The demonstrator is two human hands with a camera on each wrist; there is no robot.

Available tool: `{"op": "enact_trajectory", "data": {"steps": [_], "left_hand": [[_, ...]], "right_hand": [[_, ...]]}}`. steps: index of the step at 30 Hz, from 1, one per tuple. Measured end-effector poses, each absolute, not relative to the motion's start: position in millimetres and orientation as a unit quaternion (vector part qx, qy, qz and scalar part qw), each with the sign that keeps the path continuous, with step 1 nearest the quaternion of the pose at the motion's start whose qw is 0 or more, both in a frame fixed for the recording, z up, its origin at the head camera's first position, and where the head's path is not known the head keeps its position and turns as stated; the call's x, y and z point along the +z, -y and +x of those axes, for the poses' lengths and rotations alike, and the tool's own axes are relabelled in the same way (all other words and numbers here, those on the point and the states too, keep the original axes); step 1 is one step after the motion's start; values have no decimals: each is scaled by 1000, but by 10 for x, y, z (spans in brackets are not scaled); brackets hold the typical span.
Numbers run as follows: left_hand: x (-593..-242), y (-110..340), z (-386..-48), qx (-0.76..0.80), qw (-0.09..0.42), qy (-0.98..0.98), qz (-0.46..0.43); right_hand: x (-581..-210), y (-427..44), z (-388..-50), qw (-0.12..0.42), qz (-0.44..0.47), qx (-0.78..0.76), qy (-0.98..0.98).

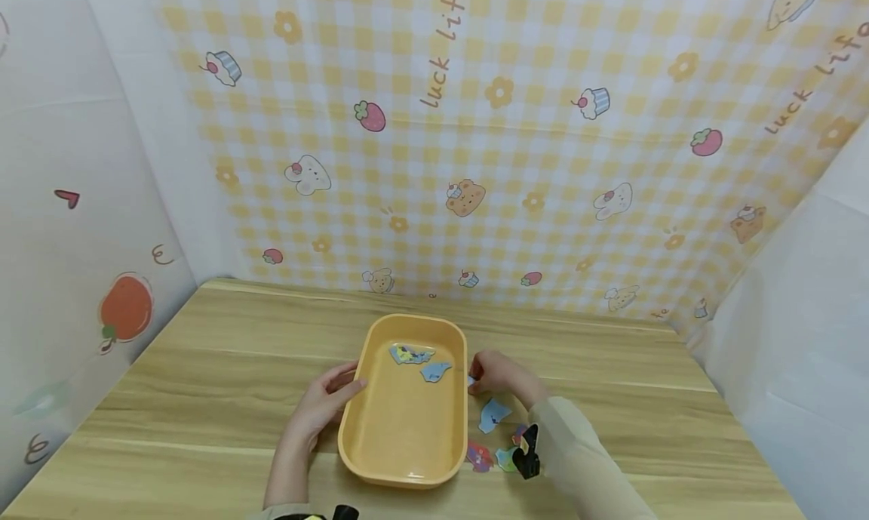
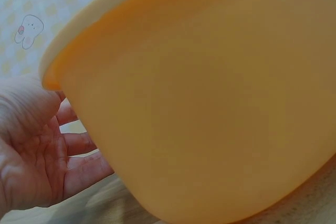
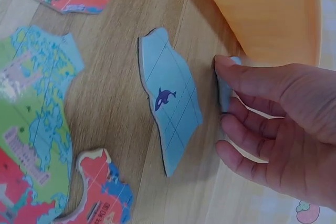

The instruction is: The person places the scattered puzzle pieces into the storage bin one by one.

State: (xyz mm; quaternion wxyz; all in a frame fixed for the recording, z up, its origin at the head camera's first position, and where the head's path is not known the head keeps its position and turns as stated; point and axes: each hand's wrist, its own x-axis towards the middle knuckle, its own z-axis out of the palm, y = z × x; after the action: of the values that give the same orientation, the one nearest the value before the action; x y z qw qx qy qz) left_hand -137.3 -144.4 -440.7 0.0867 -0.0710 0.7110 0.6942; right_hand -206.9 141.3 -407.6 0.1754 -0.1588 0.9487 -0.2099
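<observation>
An orange-yellow plastic tub (image 1: 407, 429) stands on the wooden table, with two map puzzle pieces lying inside, a yellow-and-blue one (image 1: 409, 355) and a blue one (image 1: 435, 371). My left hand (image 1: 322, 404) grips the tub's left side, thumb over the rim; in the left wrist view its fingers (image 2: 86, 174) lie against the outer wall. Beside the tub's right wall, my right hand (image 1: 498, 373) pinches a small light-blue puzzle piece (image 3: 224, 90) between thumb and fingers, the piece standing on edge. Close by on the table lies a blue piece with an orca (image 3: 170, 100).
Nearer the right forearm lie more puzzle pieces: a red one (image 1: 479, 456), a green-and-blue one (image 3: 42, 124) and a red-and-blue one (image 3: 102, 184). Behind the table (image 1: 224, 369) hangs a yellow checked cloth (image 1: 407, 165). White cloth hangs at both sides.
</observation>
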Motion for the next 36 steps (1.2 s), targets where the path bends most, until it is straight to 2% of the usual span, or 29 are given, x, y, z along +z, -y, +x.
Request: {"op": "enact_trajectory", "data": {"steps": [25, 36], "left_hand": [[-4410, 1451, -1370, 704, 90, -702, -62], [-4391, 1447, -1369, 702, 92, -704, -60]], "right_hand": [[-3976, -1458, -2000, 218, -126, -246, -936], [-3939, -1587, -1999, 215, -130, -258, -933]]}}
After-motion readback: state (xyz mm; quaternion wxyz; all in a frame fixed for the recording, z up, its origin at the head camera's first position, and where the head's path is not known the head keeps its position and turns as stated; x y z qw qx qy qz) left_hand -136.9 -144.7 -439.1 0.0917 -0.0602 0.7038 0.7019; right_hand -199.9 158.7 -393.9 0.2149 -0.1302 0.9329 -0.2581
